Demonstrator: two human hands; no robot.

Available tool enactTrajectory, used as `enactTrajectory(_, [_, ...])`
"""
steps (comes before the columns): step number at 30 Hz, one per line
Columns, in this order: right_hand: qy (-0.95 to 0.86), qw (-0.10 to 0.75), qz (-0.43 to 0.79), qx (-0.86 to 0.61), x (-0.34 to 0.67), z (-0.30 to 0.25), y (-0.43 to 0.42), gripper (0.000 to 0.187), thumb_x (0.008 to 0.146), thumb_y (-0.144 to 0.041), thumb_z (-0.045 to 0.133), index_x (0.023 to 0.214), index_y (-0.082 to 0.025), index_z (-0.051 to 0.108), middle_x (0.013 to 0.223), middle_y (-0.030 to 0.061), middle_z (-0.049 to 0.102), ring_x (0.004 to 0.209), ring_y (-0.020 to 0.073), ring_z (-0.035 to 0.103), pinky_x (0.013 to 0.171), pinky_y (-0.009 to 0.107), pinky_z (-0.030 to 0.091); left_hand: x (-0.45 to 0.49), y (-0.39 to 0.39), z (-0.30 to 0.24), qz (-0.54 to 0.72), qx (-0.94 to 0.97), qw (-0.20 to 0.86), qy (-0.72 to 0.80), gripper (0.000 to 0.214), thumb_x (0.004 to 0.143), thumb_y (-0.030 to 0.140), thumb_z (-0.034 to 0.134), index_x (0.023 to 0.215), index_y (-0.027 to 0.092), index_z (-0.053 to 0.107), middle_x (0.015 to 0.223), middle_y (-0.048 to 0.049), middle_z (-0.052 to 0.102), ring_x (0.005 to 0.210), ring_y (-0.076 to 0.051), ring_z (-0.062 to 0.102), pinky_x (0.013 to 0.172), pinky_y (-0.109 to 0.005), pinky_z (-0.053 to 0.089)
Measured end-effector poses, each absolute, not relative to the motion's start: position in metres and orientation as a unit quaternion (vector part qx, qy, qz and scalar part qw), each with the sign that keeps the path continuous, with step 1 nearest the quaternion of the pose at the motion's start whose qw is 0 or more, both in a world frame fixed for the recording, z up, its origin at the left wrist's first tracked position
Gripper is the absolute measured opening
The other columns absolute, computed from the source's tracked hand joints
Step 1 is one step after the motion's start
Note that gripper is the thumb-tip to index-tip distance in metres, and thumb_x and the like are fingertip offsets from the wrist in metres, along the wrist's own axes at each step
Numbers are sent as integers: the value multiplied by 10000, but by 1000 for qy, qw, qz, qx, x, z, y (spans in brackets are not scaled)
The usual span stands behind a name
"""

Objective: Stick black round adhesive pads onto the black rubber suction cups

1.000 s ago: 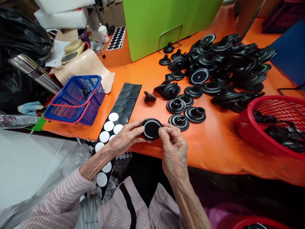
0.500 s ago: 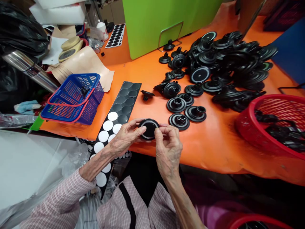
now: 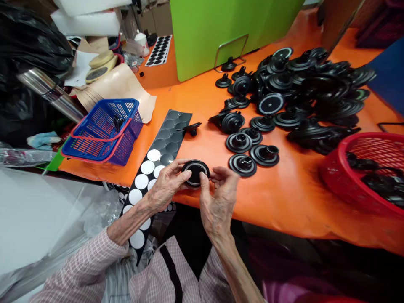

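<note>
Both my hands hold one round black disc part (image 3: 195, 172) with a pale rim, just above the near edge of the orange table (image 3: 284, 198). My left hand (image 3: 166, 185) grips its left side with thumb and fingers. My right hand (image 3: 217, 200) pinches its right side, thumb pressed on the disc's face. Left of my hands lies a long black sticker sheet (image 3: 164, 145), with white circles where pads are gone and grey round pads at its far end. Three similar black parts (image 3: 243, 164) stand just right of my hands.
A big heap of black disc parts (image 3: 309, 92) covers the far right of the table. A red basket (image 3: 366, 172) holds more at the right. A blue basket (image 3: 104, 130) sits at the left edge, a green box (image 3: 227, 29) behind, and a second sticker sheet (image 3: 158, 50) further back.
The disc has shifted slightly left in my hands and my right thumb has slid over its face. The small black part by the sticker sheet's far end now lies closer to the sheet.
</note>
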State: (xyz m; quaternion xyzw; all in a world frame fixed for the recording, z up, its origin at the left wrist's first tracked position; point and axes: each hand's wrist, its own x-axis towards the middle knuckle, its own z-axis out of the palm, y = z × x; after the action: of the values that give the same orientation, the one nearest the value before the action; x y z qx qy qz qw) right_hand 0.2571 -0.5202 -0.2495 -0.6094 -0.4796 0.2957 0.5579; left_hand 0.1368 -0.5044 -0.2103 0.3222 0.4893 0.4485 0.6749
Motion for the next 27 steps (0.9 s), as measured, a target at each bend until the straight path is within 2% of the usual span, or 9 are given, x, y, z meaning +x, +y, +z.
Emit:
enactTrajectory(4, [-442,515,473,-562,253,-247,-509,307,780,-492,656,829,-205,558,796,33,613,702,176,599,638,316,516,120,-503,-206,453,337,661,494,445,689,383,775,1052,173,626,1024,-70,648,815,-185,665,723,-338,581])
enactTrajectory(9, [-461,551,548,-428,186,-210,-459,292,763,-452,669,713,-195,538,654,-18,565,611,130,555,566,261,475,55,-476,-156,466,448,524,555,470,756,393,700,1149,151,610,1101,-122,636,824,-211,668,727,-385,577])
enactTrajectory(11, [-468,553,581,-370,154,-185,-437,217,806,-397,615,797,-187,560,703,-11,584,639,129,577,605,274,494,27,-467,-124,459,495,407,615,467,794,376,650,1197,147,595,1115,-135,641,873,-231,657,768,-415,561])
enactTrajectory(13, [-473,548,604,-334,139,-169,-421,225,843,-338,546,1003,-180,560,779,7,618,657,137,610,633,301,522,9,-464,-102,435,543,188,694,461,809,392,627,1211,166,601,1155,-124,620,847,-203,638,830,-427,528])
enactTrajectory(15, [-526,554,543,-349,143,-171,-417,253,864,-313,500,1072,-180,556,871,45,647,745,164,637,711,354,541,6,-471,-99,405,573,31,712,420,829,430,590,1152,165,637,1171,-115,607,810,-181,620,872,-421,499])
enactTrajectory(16, [-564,552,488,-372,152,-180,-422,243,873,-312,485,1056,-180,574,917,67,656,810,187,641,761,389,539,10,-476,-107,386,589,38,709,394,844,438,562,1103,156,657,1119,-111,629,797,-181,620,862,-407,499])
enactTrajectory(18, [-640,521,371,-426,174,-209,-442,236,889,-321,465,993,-176,619,990,111,665,943,242,626,857,467,514,23,-487,-135,330,609,170,701,372,842,436,553,1052,150,666,979,-100,676,824,-209,633,838,-390,503])
enactTrajectory(22, [-699,462,305,-454,207,-273,-496,320,905,-299,458,1150,-147,597,1197,180,623,1146,296,574,982,539,466,44,-486,-198,293,526,276,749,521,644,335,770,1110,162,613,1056,-118,662,1047,-293,594,945,-435,440])
enactTrajectory(27, [-693,442,298,-485,207,-285,-512,359,924,-297,462,1243,-165,557,1230,153,611,1167,273,564,994,505,480,44,-464,-213,335,319,605,648,426,510,225,858,844,118,615,751,-32,638,661,-139,585,675,-272,481])
